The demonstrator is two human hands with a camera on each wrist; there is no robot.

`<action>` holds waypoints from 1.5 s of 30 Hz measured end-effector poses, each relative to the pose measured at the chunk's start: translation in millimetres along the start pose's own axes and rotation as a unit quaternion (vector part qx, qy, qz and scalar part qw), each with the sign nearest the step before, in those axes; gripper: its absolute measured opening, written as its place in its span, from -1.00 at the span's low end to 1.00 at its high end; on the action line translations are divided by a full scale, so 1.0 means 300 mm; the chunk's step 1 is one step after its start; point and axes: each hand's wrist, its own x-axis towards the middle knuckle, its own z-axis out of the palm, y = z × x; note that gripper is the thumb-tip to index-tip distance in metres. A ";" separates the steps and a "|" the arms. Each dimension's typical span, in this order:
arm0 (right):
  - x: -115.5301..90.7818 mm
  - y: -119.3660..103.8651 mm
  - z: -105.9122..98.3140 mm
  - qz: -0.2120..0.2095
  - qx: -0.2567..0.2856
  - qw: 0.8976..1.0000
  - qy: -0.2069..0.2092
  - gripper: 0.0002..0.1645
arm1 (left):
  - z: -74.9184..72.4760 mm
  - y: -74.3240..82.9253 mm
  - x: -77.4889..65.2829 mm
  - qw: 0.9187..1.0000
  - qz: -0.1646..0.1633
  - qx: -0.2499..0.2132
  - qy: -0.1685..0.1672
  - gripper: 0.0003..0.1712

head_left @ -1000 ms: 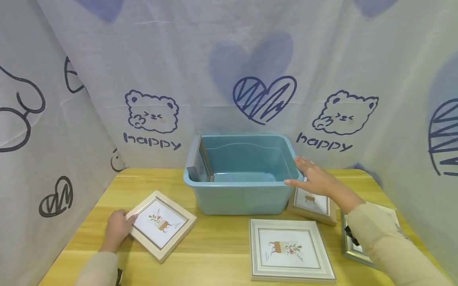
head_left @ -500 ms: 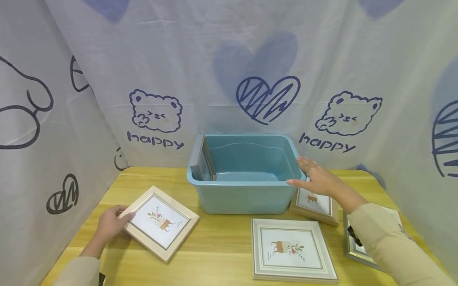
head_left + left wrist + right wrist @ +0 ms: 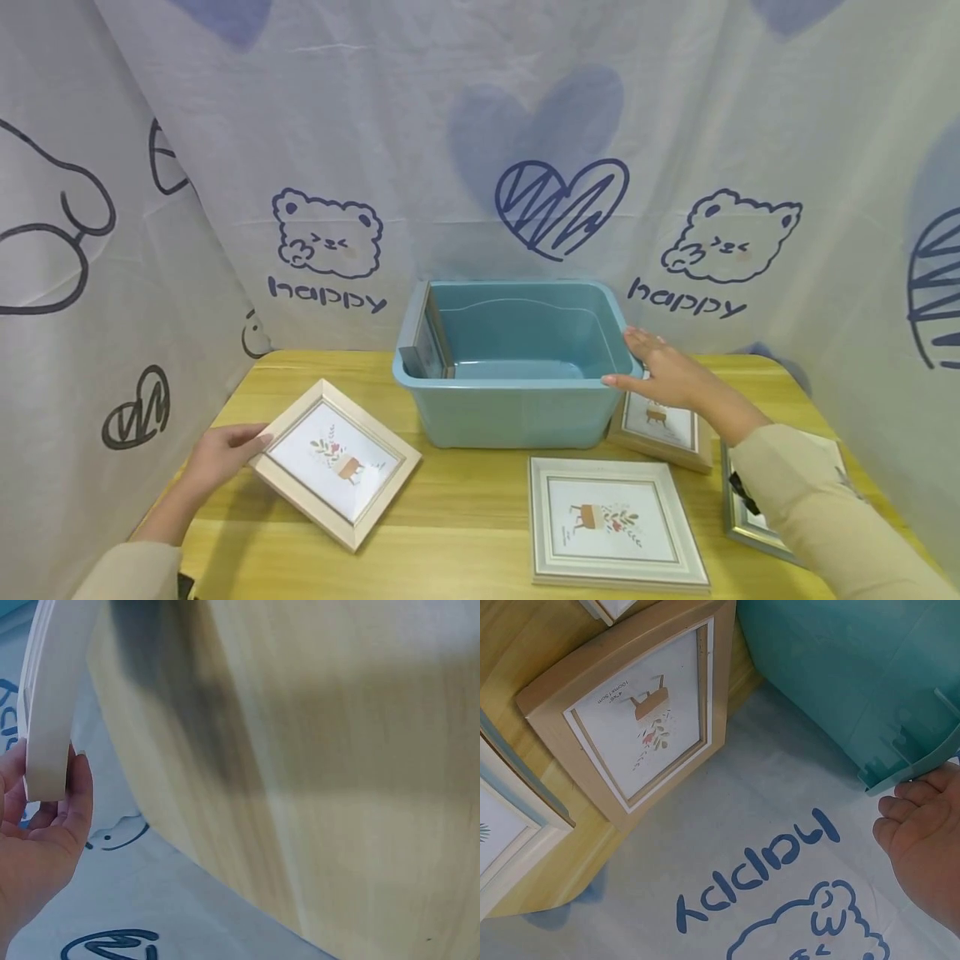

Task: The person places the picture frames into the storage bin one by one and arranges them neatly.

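My left hand (image 3: pixel 222 457) pinches the left corner of a cream picture frame (image 3: pixel 300 502), thumb on its face and fingers beneath. That corner is raised and the frame is tilted. In the left wrist view the hand (image 3: pixel 45 840) grips the pale edge of the frame (image 3: pixel 51 727) above the table. My right hand (image 3: pixel 675 379) rests at the right rim of a blue plastic tub (image 3: pixel 517 417), its thumb spread toward the front corner. From the right wrist view, the hand's (image 3: pixel 930 840) fingers touch the rim's outer side. Grey picture frames (image 3: pixel 422 337) stand against the tub's left wall.
A white picture frame (image 3: pixel 546 533) lies in front of the tub. To the right are a tan frame (image 3: pixel 678 454) against the tub and a silver-grey one (image 3: pixel 750 533) partly under the right sleeve. Behind the wooden table (image 3: pixel 450 533) hangs a printed curtain (image 3: pixel 450 233).
My left hand has shifted left and up, lifting the near-left corner of the cream picture frame off the table into a tilt. The right hand stays at the tub's rim.
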 end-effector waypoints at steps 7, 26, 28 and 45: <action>-0.004 0.004 -0.001 0.003 0.002 1.000 -0.001 0.12 | -0.027 0.044 0.004 0.998 -0.017 -0.054 -0.033 -0.38; -0.004 0.008 0.002 0.007 -0.003 1.000 0.000 0.12 | -0.068 0.234 -0.005 0.998 0.030 -0.048 0.006 -0.50; -0.004 0.006 0.002 0.009 -0.003 1.000 0.001 0.12 | -0.071 0.248 -0.008 0.998 0.036 -0.043 0.012 -0.51; 0.002 -0.005 0.002 0.007 0.000 1.000 0.000 0.11 | -0.128 0.352 -0.024 0.995 0.066 -0.010 0.075 -0.57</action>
